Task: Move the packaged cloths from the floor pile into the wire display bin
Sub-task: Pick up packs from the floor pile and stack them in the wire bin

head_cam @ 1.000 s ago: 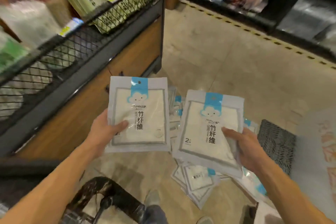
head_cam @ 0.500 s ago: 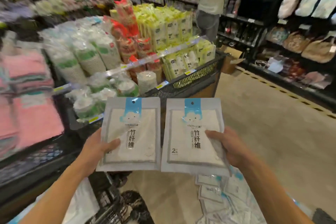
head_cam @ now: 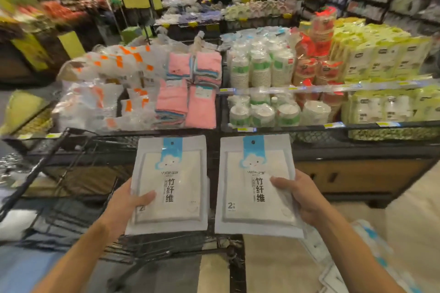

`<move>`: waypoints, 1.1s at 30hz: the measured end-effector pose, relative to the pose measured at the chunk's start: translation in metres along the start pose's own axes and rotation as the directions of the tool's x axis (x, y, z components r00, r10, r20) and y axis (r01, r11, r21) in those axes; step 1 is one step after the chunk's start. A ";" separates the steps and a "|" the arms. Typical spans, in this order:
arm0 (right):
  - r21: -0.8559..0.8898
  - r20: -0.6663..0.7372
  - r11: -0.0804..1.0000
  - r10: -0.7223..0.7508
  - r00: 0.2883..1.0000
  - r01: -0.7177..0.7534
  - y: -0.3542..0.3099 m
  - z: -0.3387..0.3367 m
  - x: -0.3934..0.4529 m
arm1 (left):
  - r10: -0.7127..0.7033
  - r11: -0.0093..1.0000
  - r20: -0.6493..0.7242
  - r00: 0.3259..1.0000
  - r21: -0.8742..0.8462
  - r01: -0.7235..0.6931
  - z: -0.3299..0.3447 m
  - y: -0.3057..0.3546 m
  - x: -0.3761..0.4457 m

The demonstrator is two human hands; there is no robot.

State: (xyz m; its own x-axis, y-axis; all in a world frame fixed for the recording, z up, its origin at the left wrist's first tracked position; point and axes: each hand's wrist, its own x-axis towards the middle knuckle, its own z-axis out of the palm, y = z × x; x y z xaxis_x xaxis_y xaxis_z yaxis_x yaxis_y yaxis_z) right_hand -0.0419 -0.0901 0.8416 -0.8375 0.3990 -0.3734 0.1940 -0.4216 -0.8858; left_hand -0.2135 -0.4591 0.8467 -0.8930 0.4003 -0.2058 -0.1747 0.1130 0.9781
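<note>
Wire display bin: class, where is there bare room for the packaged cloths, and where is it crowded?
Only a narrow dark gap between the clear orange-marked packs and the pink cloths looks free. Paper cups and yellow packs crowd the wire display bin right of them. The two packaged cloths hide its near strip.

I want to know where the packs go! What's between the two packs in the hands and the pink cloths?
In the head view, the black wire bin's front rail crosses between the left pack, the right pack and the pink cloths.
</note>
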 end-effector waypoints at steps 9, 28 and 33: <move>-0.111 0.135 0.992 0.082 0.988 -0.067 0.038 0.144 0.046 | -0.078 0.997 -0.138 0.987 -0.019 0.076 -0.151 -0.038 -0.013; -0.158 0.027 0.959 0.242 0.970 -0.235 0.105 0.230 0.174 | -0.346 0.938 -0.269 0.899 -0.106 0.329 -0.236 -0.097 0.102; -0.172 0.040 0.941 0.302 0.952 -0.291 0.109 0.239 0.238 | -0.435 0.900 -0.320 0.842 -0.114 0.421 -0.237 -0.105 0.149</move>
State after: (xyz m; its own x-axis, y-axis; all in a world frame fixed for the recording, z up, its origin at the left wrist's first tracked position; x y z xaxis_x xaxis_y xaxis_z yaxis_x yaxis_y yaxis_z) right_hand -0.3421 -0.2353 0.7220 -0.7596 0.2197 -0.6121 0.5144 -0.3729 -0.7722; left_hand -0.4265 -0.6268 0.7210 -0.8085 -0.0030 -0.5885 -0.5806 0.1669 0.7969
